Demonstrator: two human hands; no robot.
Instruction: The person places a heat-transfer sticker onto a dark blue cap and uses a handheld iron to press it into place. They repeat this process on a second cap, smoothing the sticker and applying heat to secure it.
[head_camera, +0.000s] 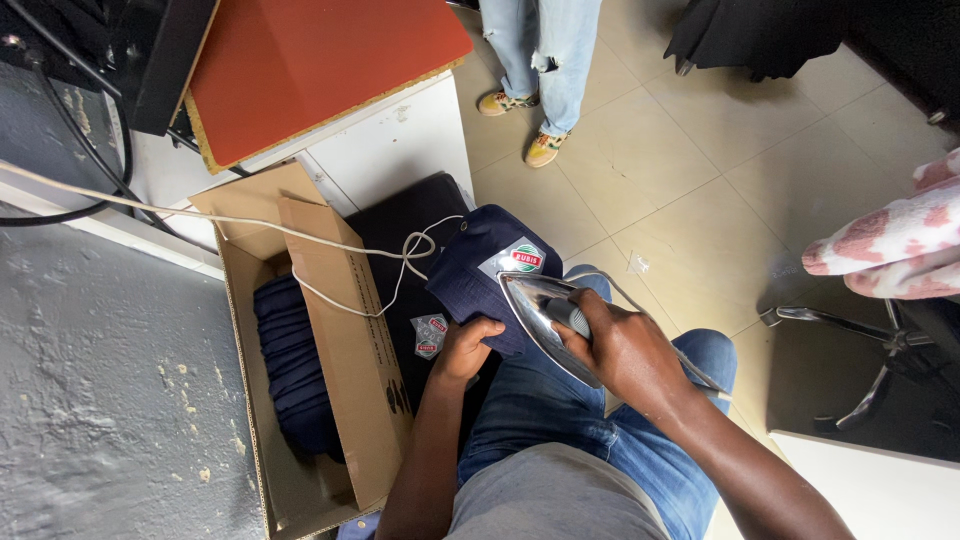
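Note:
My right hand (622, 350) grips the handle of a metal clothes iron (537, 305), tilted with its shiny soleplate turned up and to the left. My left hand (465, 347) pinches the lower edge of a folded navy garment (480, 270) lying over my knee. An oval white, red and green patch (523, 258) sits on the garment just above the iron's tip. A second loose patch (429, 334) lies on the dark surface beside my left hand. The iron's white cord (330, 242) runs left in a knot over the box.
An open cardboard box (345, 350) with folded navy cloth (290, 365) stands to my left by a grey wall. A white cabinet with a red board (310, 55) lies beyond. A person in jeans stands on the tiled floor (690, 170); a chair base (860, 390) is on the right.

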